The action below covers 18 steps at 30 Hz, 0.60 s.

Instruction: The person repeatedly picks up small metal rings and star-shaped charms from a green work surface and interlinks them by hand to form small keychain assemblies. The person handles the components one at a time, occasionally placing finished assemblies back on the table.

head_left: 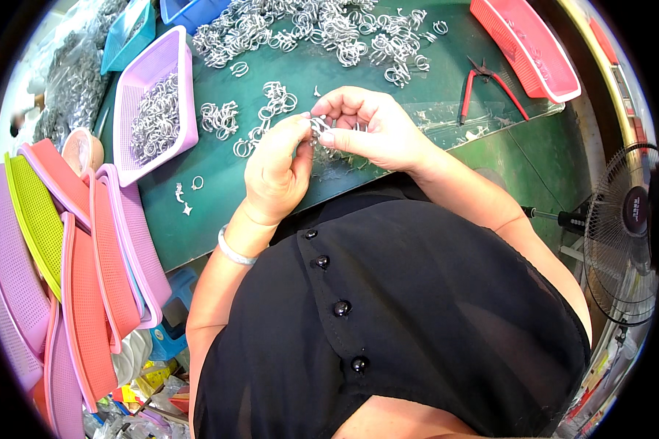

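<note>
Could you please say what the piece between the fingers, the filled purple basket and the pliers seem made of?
Held piece: probably metal, with silvery sheen, but partly hidden.
Purple basket: apparently satin plastic, with perforated walls.
Pliers: dark, probably metal head; smooth red handles, perhaps plastic.

Green table (pixel 212 230): rings (pixel 348 47) (many heaped), pliers (pixel 483 71), purple basket (pixel 188 110).

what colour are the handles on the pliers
The plier handles are red, best seen in the head view.

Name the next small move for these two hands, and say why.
Perhaps ease the right hand slightly away from the left hand, testing whether the small silvery pieces part: both hands pinch them, and loose silvery rings lie nearby on the green table.
</note>
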Each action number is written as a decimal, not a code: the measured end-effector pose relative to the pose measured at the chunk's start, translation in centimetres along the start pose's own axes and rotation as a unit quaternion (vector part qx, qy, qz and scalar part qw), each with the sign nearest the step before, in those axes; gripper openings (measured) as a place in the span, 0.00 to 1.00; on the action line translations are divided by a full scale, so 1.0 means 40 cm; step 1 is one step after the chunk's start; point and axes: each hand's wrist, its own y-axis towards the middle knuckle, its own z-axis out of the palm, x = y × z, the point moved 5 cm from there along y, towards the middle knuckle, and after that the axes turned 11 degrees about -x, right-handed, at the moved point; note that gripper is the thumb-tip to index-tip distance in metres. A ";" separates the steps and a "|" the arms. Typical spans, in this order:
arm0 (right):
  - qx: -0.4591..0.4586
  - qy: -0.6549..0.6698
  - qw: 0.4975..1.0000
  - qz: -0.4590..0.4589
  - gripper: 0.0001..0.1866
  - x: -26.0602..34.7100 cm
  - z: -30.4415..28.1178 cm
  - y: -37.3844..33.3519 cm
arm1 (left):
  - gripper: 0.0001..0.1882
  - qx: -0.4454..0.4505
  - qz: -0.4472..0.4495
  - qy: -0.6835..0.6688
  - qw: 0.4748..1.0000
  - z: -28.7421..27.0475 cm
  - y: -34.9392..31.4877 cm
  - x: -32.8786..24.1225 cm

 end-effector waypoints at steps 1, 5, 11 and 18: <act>-0.008 0.013 1.000 -0.007 0.18 -0.006 -0.002 0.002 | 0.22 -0.003 -0.025 -0.013 1.000 0.000 -0.003 0.006; -0.034 0.035 0.998 -0.029 0.20 -0.018 -0.007 0.002 | 0.24 -0.023 -0.177 -0.125 0.976 0.005 -0.011 0.015; -0.035 0.047 0.997 -0.053 0.21 -0.010 -0.009 0.000 | 0.27 -0.010 -0.319 -0.230 0.919 0.017 -0.022 0.035; -0.055 0.045 0.994 -0.083 0.22 -0.010 -0.009 0.000 | 0.24 -0.010 -0.447 -0.338 0.828 0.030 -0.031 0.034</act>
